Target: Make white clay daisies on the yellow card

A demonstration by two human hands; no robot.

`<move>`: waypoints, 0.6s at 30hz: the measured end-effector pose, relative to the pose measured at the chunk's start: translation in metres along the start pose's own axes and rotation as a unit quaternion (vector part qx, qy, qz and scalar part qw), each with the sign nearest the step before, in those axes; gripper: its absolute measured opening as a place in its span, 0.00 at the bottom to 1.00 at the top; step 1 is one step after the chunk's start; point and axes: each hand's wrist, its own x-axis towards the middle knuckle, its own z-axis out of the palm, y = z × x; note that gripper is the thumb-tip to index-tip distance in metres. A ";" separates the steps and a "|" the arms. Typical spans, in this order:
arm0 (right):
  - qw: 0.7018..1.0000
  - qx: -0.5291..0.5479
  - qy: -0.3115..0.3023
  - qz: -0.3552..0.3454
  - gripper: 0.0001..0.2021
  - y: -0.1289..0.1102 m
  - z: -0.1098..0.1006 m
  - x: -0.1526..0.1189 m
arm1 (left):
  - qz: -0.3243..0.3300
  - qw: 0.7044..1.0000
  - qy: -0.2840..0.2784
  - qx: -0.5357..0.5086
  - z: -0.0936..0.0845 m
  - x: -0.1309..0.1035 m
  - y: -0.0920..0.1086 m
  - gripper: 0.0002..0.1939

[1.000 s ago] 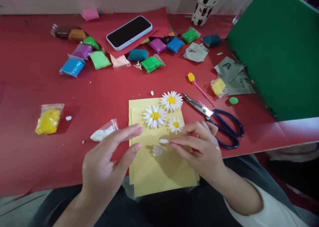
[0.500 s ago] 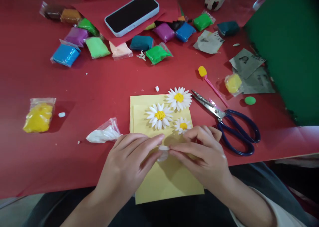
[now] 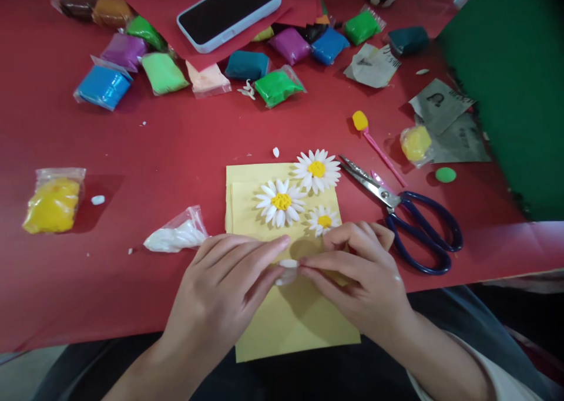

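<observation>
Between my hands, over the yellow paper (image 3: pixel 299 324), is a small white clay piece (image 3: pixel 287 276), with a petal-like strip along its top. My left hand (image 3: pixel 227 289) has its thumb against the piece's left side. Its index finger is raised above, and what its other fingers do underneath is hidden. On the other side my right hand (image 3: pixel 361 272) pinches the right end of the strip between thumb and index finger. Just beyond my fingers, white-petalled clay daisies lie on and at the paper's edge: a middle one (image 3: pixel 280 202), an upper one (image 3: pixel 316 171) and a small one (image 3: pixel 324 220).
Dark-handled scissors (image 3: pixel 392 204) and a pink stick tool (image 3: pixel 383 154) with yellow clay lie to the right. A bag of white clay (image 3: pixel 176 233) and a yellow clay bag (image 3: pixel 53 204) are at left. Several coloured clay packets and a phone (image 3: pixel 229 13) sit farther back.
The camera view has shifted slightly, so the far objects sit a little higher in the picture. Both hands keep nearly the same pose around the white clay piece.
</observation>
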 end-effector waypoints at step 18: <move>0.998 -0.051 -0.015 0.020 0.06 0.001 0.005 -0.001 | 0.011 0.999 -0.038 0.022 -0.010 -0.004 -0.001 0.17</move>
